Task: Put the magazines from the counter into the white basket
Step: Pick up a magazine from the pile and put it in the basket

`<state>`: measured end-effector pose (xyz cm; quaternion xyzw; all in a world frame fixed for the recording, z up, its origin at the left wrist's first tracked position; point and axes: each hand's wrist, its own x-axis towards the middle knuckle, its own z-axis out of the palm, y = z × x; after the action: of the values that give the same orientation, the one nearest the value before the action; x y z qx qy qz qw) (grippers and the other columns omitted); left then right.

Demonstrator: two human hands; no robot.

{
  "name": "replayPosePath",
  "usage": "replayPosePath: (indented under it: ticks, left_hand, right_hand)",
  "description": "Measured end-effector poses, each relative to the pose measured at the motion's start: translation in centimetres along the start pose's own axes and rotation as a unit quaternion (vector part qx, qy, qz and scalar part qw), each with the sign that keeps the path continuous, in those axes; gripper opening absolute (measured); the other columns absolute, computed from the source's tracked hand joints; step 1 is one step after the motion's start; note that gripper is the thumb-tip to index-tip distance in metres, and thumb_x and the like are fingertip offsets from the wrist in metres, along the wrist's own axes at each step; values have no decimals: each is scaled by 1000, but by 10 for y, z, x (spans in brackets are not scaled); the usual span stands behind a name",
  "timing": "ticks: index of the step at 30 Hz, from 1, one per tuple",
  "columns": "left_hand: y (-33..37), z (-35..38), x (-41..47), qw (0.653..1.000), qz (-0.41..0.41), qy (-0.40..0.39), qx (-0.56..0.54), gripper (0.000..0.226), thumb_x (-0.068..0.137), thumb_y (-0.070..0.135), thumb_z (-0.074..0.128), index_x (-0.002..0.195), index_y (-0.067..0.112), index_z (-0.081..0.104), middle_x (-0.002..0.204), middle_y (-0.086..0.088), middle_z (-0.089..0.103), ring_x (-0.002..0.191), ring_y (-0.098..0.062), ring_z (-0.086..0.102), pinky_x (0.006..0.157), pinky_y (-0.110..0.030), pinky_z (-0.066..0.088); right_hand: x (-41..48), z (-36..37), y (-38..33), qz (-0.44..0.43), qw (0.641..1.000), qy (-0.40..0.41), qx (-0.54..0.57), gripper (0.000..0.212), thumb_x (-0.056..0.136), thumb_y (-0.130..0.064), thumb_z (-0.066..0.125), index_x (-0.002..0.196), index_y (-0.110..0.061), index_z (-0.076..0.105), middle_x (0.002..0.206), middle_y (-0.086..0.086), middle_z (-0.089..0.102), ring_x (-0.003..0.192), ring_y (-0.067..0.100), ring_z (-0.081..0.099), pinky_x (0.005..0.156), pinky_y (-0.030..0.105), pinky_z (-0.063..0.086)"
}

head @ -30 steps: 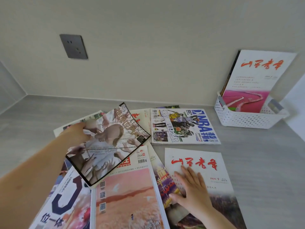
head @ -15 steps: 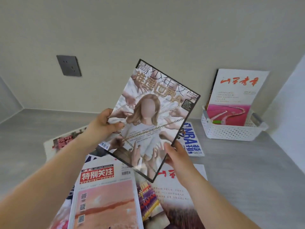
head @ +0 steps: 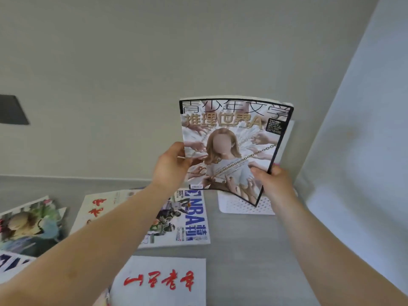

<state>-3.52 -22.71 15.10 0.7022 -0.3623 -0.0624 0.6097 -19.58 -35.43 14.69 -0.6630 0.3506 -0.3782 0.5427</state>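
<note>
- And the chain-cover magazine (head: 231, 149) has swung across — half a second back it was tilted above the middle of the spread; now it stands nearly upright, right over the white basket (head: 242, 207).
- Both hands have come with it: the left hand (head: 171, 167) pinches the left edge, thumb on the cover and fingers hidden behind; the right hand (head: 272, 180) grips the lower right corner the same way.
- The cover bows a little between the two grips, its bottom corner dipping in front of the basket's perforated wall.
- Behind it a white edge peeks out, probably the magazine already standing in the basket.
- So this looks like the drop-in — the page only needs lowering into the opening.
- Plenty left, though: the NBA magazine (head: 189, 217), the red-script magazine (head: 161, 281) and others lie flat on the grey counter (head: 242, 250).
</note>
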Motion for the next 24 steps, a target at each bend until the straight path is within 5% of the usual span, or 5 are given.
replayPosePath:
  ticks: [7, 10, 15, 19, 24]
  left_hand:
    - [-21, 93, 60, 998, -50, 3, 40, 30, 77, 0, 51, 83, 27, 64, 89, -3, 69, 78, -22, 61, 72, -31, 51]
    - [-39, 116, 75, 995, -78, -8, 57, 39, 76, -2, 48, 78, 34, 62, 86, 6, 66, 73, -15, 59, 67, -29, 50]
    - [-72, 142, 87, 987, -124, -38, 99, 33, 77, -1, 51, 84, 28, 66, 81, 10, 62, 65, -10, 55, 46, -3, 39]
    - [-89, 153, 95, 978, -133, -55, 148, 34, 75, -1, 51, 82, 28, 68, 59, 24, 54, 47, 0, 50, 38, -3, 34]
    - [-98, 161, 102, 965, -113, -38, 235, 17, 79, 4, 51, 84, 16, 62, 75, 3, 62, 72, -22, 55, 61, -24, 45]
  right_hand:
    - [91, -42, 19, -36, 999, 15, -30, 27, 85, -1, 45, 85, -26, 53, 87, -7, 62, 77, 2, 56, 65, 13, 42]
    - [117, -45, 43, -10, 999, 7, -48, 26, 86, 1, 41, 98, -18, 54, 87, -5, 61, 54, 15, 51, 43, 1, 36]
    - [142, -45, 88, 41, 997, -1, -73, 26, 85, 2, 41, 94, -20, 52, 94, 1, 63, 44, 5, 41, 37, 9, 35]
    - [153, -43, 121, 82, 993, 8, -82, 28, 84, 0, 44, 101, -19, 56, 98, 9, 66, 50, 13, 41, 47, 24, 35]
    - [168, -39, 144, 77, 990, 14, -116, 30, 82, -6, 48, 108, -21, 52, 102, 7, 67, 57, 11, 56, 57, 28, 45]
